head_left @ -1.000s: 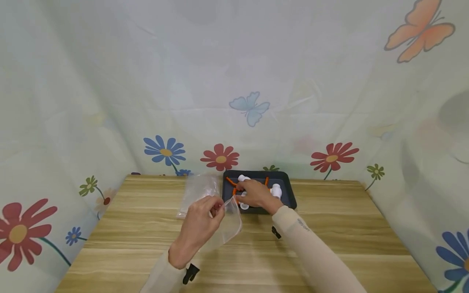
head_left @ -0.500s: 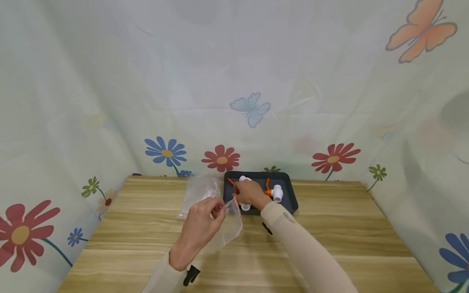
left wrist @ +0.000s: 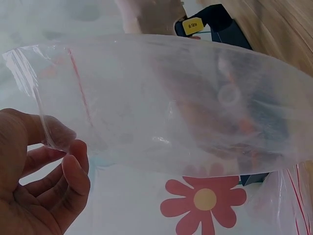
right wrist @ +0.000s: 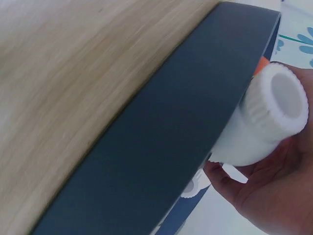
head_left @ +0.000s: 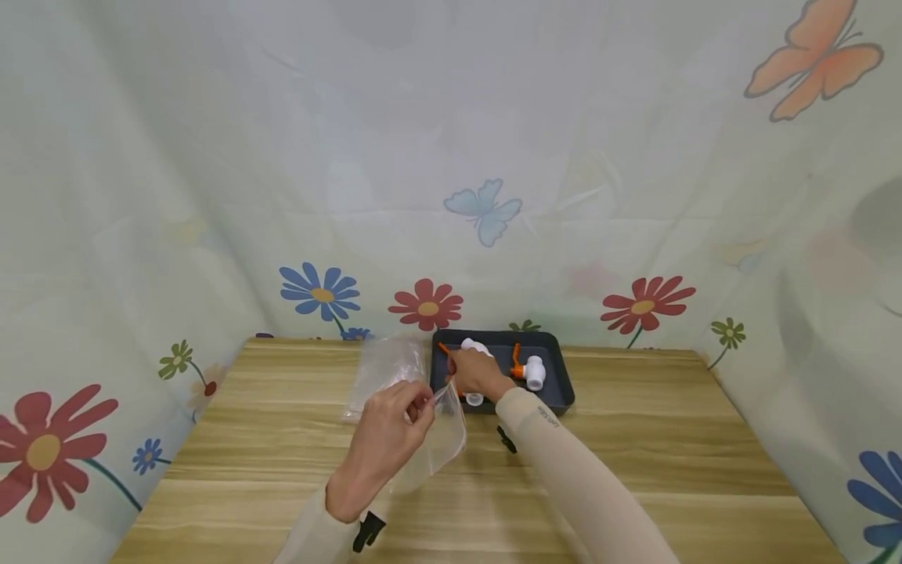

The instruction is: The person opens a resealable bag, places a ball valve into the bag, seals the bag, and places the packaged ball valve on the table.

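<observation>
My left hand (head_left: pixel 395 423) pinches the edge of a clear zip bag (head_left: pixel 447 439) between thumb and fingertips. In the left wrist view the bag (left wrist: pixel 142 98) stretches out from the pinch, with a red line along its seal. My right hand (head_left: pixel 478 371) reaches down into the left part of a dark tray (head_left: pixel 560 392). Its fingers curl round a white ball valve (right wrist: pixel 266 117) with an orange handle, largely hidden by the hand in the head view. Another ball valve (head_left: pixel 535 374) lies at the tray's right, and a white fitting (head_left: pixel 474 344) shows behind the right hand.
Left of the tray lies a stack of clear bags (head_left: pixel 387 364) on the wood-grain table (head_left: pixel 282 439). The tray's raised wall (right wrist: pixel 146 122) stands close beside the right hand. A flower-printed curtain (head_left: pixel 352 196) hangs behind and along both sides.
My right hand has shifted left inside the tray, leaving the right-hand valve and its orange handle uncovered. The left hand keeps its pinch on the bag almost unmoved.
</observation>
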The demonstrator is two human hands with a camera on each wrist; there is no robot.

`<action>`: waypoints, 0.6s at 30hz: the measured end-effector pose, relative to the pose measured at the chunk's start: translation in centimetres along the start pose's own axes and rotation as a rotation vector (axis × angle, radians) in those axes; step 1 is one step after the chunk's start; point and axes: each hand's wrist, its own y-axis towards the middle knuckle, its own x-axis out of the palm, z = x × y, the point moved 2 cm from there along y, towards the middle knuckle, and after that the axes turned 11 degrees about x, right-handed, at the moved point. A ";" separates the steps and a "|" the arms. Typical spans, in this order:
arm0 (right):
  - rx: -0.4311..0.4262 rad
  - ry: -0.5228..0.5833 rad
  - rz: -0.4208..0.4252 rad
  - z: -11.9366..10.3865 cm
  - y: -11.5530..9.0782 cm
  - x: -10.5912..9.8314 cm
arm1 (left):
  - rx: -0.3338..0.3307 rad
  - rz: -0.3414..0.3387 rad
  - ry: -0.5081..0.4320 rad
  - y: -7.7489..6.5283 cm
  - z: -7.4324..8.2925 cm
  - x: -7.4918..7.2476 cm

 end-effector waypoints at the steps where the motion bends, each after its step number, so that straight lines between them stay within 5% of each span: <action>1: 0.003 0.017 -0.001 0.1 0.1 0.1 | -0.007 -0.003 -0.003 0.0 0.0 0.0; 12: 0.068 0.177 -0.037 -0.6 -0.6 -1.1 | -0.025 -0.012 -0.007 -0.2 0.1 0.0; 18: 0.068 0.367 -0.146 -0.4 -1.2 -2.6 | -0.031 -0.017 -0.002 -0.2 0.0 0.1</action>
